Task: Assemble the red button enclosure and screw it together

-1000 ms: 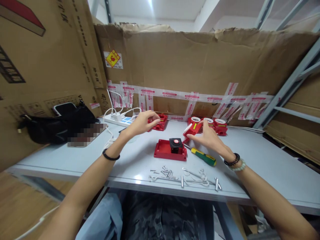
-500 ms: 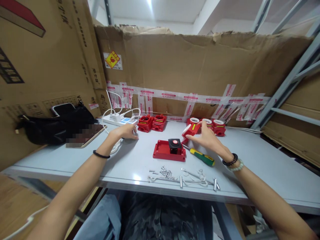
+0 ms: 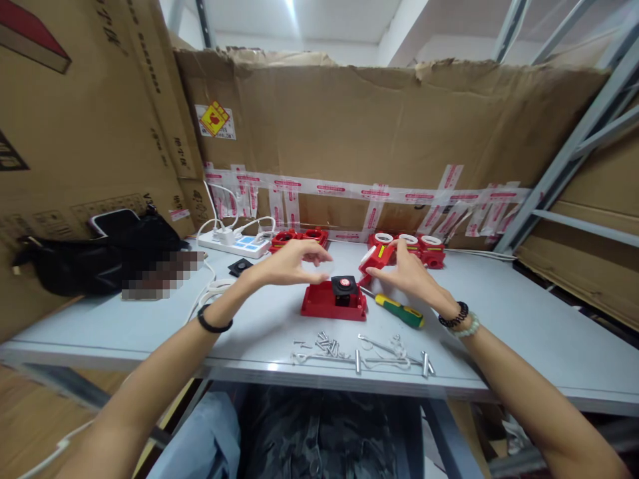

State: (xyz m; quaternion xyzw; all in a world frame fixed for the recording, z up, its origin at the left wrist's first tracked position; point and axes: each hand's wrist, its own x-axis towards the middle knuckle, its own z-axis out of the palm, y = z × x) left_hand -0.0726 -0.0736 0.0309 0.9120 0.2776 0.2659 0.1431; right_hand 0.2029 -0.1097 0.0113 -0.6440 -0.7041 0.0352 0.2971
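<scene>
My left hand (image 3: 299, 261) is above the left end of the red tray-like base (image 3: 319, 311), thumb and fingers curved round what looks like a thin clear disc (image 3: 323, 267), faint against the table. A black square piece with a red-and-white round button (image 3: 344, 285) sits on the base's right part. My right hand (image 3: 407, 269) grips a tilted red housing (image 3: 378, 257) with a white ring, between thumb and fingers. Just below that hand lies a green-and-yellow screwdriver (image 3: 402, 311), its tip near the base.
More red housings with white rings (image 3: 432, 251) stand behind my right hand, and two without rings (image 3: 314, 234) behind my left. Screws (image 3: 325, 344) and metal rods (image 3: 384, 359) lie in front. A power strip (image 3: 234, 243), a black square piece (image 3: 240, 267) and a black bag (image 3: 100, 256) are leftward.
My left hand has moved right from beside the power strip to over the red base, uncovering a black square piece. The right hand still holds the red housing. The view has shifted slightly.
</scene>
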